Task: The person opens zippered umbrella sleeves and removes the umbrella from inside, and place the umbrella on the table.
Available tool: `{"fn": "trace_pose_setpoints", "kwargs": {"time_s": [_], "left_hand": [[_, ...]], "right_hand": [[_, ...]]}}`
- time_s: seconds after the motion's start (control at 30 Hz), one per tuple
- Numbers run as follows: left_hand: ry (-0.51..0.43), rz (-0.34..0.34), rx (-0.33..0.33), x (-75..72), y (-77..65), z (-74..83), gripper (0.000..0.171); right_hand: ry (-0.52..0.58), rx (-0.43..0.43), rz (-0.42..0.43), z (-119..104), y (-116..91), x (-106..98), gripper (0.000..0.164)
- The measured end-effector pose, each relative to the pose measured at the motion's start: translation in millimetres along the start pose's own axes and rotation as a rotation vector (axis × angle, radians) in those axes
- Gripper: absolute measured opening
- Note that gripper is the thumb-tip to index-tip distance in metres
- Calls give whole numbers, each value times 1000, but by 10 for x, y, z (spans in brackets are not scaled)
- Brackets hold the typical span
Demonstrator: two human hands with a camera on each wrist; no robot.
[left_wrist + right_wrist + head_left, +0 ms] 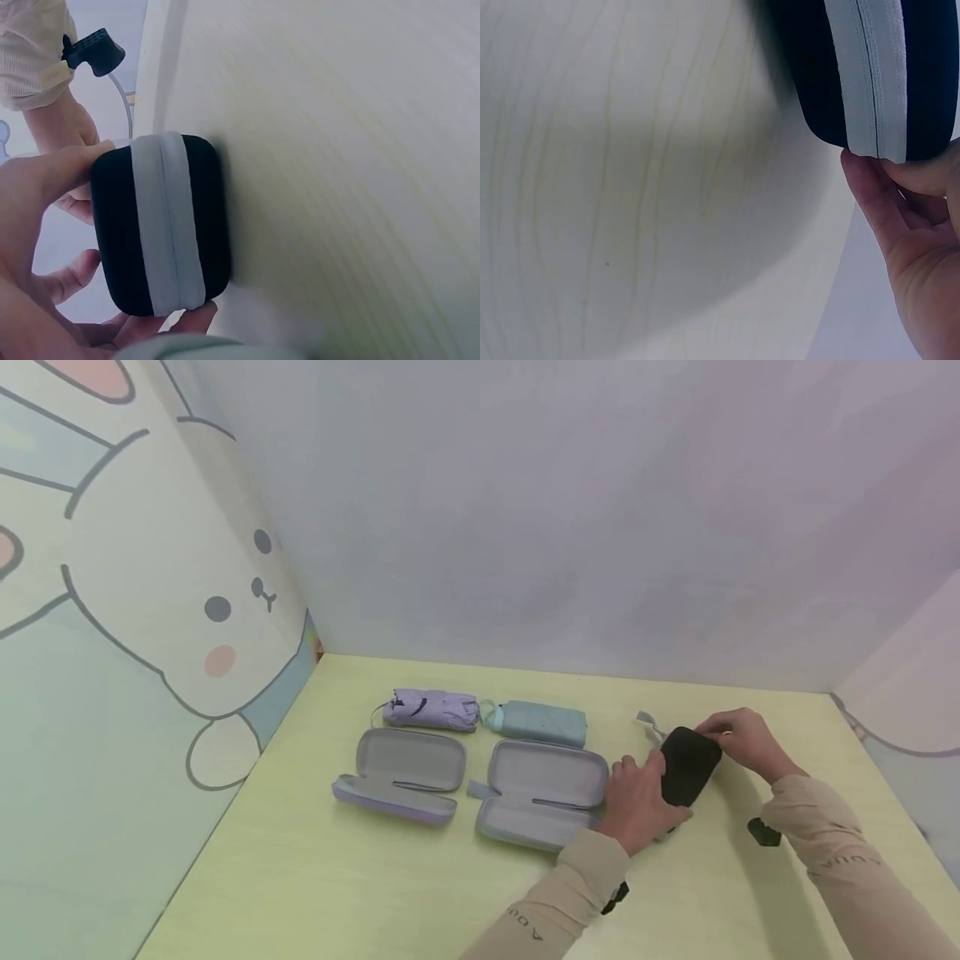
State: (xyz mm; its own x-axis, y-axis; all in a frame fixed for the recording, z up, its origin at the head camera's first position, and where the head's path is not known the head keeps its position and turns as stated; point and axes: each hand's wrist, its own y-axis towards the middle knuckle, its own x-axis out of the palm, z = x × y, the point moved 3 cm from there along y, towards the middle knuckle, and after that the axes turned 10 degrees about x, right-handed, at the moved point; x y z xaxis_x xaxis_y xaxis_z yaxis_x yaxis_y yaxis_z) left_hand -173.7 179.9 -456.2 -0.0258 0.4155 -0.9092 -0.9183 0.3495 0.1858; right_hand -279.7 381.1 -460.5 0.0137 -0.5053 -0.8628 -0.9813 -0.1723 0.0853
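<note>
A black zip case [689, 766] with a pale grey zipper band lies shut at the right of the table, a grey strap at its far end. My left hand [640, 800] grips it from the left and near side; in the left wrist view its fingers [196, 318] curl round the case's edges. At the far right corner is my right hand [743, 742]. Its thumb and fingertips pinch together right at the zipper band [877, 90] in the right wrist view, where they hide whatever small pull is between them.
Left of the black case, a grey-lined case [545, 777] lies open, and farther left another open case [408, 764] with a lilac shell. Behind them are a folded lilac umbrella [435, 709] and a folded blue-green umbrella [542, 722]. A wall [570, 527] rises behind the yellow table [337, 885].
</note>
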Motion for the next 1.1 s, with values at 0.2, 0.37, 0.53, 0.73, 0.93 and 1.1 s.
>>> {"fn": "trace_pose_setpoints", "kwargs": {"time_s": [0.2,0.37,0.53,0.73,0.93,1.1], "left_hand": [[23,46,17,49,-6,33,50],[56,87,4,46,-14,17,50],[44,69,2,43,-10,17,49],[20,42,-26,51,-9,38,49],[-57,33,-75,59,-33,34,48],[-57,40,-88,54,-39,41,47]], "right_hand": [[16,33,-4,45,-58,-16,12],[64,77,-36,35,-108,-22,9],[61,70,-21,34,-157,-33,7],[60,68,9,28,-207,-45,6],[78,81,7,19,-231,-44,8],[78,83,16,11,-270,-47,9]]}}
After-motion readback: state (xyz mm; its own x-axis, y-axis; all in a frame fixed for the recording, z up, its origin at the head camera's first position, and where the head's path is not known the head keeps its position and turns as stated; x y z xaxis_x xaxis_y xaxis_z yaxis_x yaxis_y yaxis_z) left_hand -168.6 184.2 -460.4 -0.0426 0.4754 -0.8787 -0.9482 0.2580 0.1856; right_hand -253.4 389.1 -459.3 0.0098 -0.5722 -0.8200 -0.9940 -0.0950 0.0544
